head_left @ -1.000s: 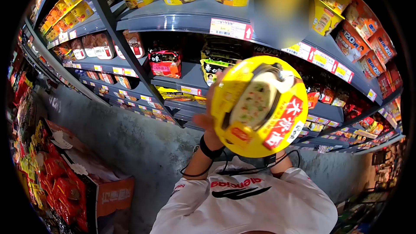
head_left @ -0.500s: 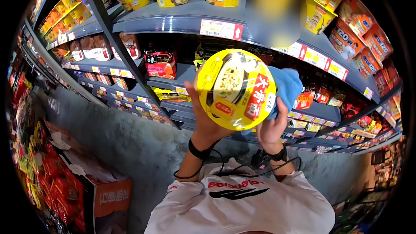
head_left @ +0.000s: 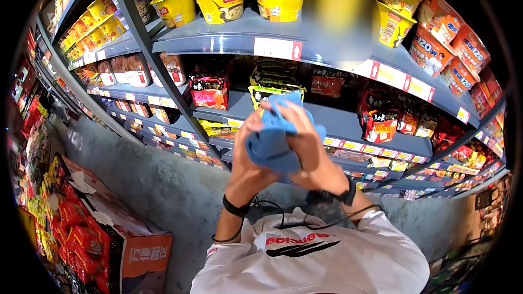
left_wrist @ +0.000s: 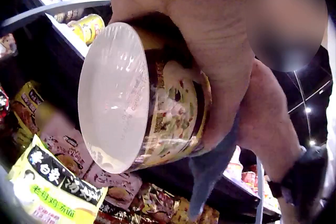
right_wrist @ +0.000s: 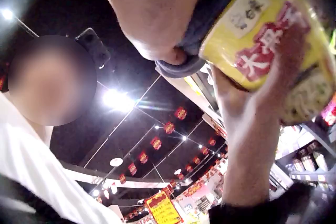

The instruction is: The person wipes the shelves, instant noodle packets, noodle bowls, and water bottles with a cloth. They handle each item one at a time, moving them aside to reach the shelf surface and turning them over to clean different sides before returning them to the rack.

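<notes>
A yellow noodle bowl (right_wrist: 231, 45) is gripped by my left hand (head_left: 244, 163), whose fingers curl round its side in the right wrist view. Its white base (left_wrist: 113, 98) shows in the left wrist view. Over the bowl in the head view lies a blue cloth (head_left: 272, 144), which hides it there. My right hand (head_left: 316, 158) grips the cloth, pressing it against the bowl; the right wrist view shows this hand (right_wrist: 157, 14) bunching the cloth at the bowl's end.
Facing me, the top shelf (head_left: 218, 42) carries yellow noodle bowls (head_left: 280, 0) and orange tubs (head_left: 433, 51). Noodle packets (head_left: 210, 92) fill parts of the lower shelf. A box display (head_left: 144, 256) of red packets stands on the floor at the left.
The bowl's printed lid, facing up before, is now hidden by the cloth. My right hand has brought the cloth from the bowl's right side over it, and both hands have shifted left.
</notes>
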Tool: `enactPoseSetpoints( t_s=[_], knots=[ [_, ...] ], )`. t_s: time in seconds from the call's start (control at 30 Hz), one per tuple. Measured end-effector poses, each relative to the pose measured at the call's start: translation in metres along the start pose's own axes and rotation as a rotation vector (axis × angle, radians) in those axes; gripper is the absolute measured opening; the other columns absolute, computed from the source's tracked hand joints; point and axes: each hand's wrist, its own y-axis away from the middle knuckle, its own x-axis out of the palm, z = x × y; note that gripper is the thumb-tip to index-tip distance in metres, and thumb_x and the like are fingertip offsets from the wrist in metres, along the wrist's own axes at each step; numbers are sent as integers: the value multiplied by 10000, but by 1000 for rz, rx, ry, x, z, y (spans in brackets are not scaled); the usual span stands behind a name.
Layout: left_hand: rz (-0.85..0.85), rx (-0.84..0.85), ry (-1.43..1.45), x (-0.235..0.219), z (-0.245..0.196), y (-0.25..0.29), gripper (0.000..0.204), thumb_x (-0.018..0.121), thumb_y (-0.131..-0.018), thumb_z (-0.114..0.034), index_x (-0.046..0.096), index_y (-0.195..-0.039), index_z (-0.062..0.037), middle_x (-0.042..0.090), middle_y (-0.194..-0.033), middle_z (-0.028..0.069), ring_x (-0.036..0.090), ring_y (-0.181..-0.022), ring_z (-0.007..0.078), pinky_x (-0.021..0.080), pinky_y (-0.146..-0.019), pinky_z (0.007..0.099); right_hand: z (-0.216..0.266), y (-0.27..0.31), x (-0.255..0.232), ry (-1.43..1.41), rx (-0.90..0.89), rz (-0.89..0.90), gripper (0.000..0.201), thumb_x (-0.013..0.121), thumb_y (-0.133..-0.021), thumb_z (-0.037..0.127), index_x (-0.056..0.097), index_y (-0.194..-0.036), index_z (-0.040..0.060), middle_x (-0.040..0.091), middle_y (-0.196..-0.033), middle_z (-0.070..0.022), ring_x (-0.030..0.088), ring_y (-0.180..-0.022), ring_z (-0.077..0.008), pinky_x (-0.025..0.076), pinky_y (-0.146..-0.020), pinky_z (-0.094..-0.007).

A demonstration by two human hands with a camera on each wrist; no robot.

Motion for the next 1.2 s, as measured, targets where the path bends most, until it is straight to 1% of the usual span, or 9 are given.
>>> enactPoseSetpoints(
  t_s=[0.23, 0.4, 0.5, 0.7, 0.83, 0.9, 0.97, 1.03, 1.2],
  knots=[
    [-367, -81, 98, -7, 12, 15, 1393, 1002, -549, -330, 184, -1611, 50, 548, -1413, 235, 563, -1302, 342, 408, -1122, 465, -38, -10, 7, -9, -41, 91, 518, 754, -725, 161, 702, -1233, 76, 493, -1456, -231, 473, -1322, -467, 353, -1150, -538],
    [-257, -218, 46, -12, 18, 19, 1112, 856, -775, -328, 221, -1567, 125, 553, -1344, 317, 556, -1211, 481, 433, -1045, 506, -11, 10, 16, -47, -81, 163, 522, 780, -688, 164, 736, -1208, 132, 490, -1503, -173, 466, -1365, -424, 374, -1141, -554],
    [180, 147, -256, 12, 36, 39, 1187, 914, -712, -337, 222, -1568, 109, 525, -1398, 302, 548, -1264, 483, 436, -1078, 512, -27, -6, 20, -62, -101, 136, 590, 749, -723, 168, 689, -1309, 194, 457, -1554, -144, 440, -1395, -432, 340, -1174, -546],
    [-315, -76, 188, 0, 29, 27, 1427, 1013, -521, -318, 164, -1597, 79, 539, -1404, 213, 599, -1238, 300, 460, -1084, 428, -68, 5, 24, -104, 83, 140, 594, 742, -694, 150, 682, -1286, 151, 478, -1517, -165, 449, -1360, -448, 371, -1156, -515],
    [-96, -213, 116, -23, 21, 17, 1406, 950, -606, -344, 63, -1593, 121, 512, -1431, 309, 575, -1253, 447, 454, -1080, 481, -31, 20, 30, -85, -8, 218, 461, 771, -677, 173, 762, -1120, 46, 483, -1521, -166, 482, -1334, -399, 352, -1167, -534],
    [-69, -239, 132, -11, 43, 29, 1220, 913, -640, -333, 244, -1570, 85, 552, -1368, 295, 583, -1228, 450, 447, -1087, 484, -11, 15, 29, -74, -21, 228, 432, 750, -714, 213, 755, -1103, 26, 454, -1550, -164, 449, -1369, -420, 323, -1178, -560],
    [5, 220, -231, -7, 35, 31, 1015, 906, -641, -335, 434, -1462, 30, 583, -1299, 269, 590, -1213, 443, 458, -1066, 496, -28, 12, 40, -85, -6, 210, 450, 733, -733, 231, 740, -1132, 23, 433, -1566, -164, 423, -1392, -430, 310, -1185, -562],
    [53, 75, -183, -11, 12, 20, 850, 930, -623, -334, 550, -1311, -10, 597, -1245, 242, 598, -1205, 422, 459, -1071, 490, -39, 8, 39, -92, 6, 200, 469, 717, -751, 249, 724, -1160, 20, 411, -1582, -164, 398, -1415, -440, 298, -1191, -565],
    [-208, -144, 239, -15, 24, 44, 1555, 1041, -491, -290, 23, -1635, -25, 495, -1453, 212, 554, -1301, 296, 434, -1114, 425, -44, 15, 30, -221, 173, 252, 532, 705, -747, 192, 683, -1251, 22, 414, -1592, -142, 386, -1430, -449, 296, -1200, -558]
  ],
)
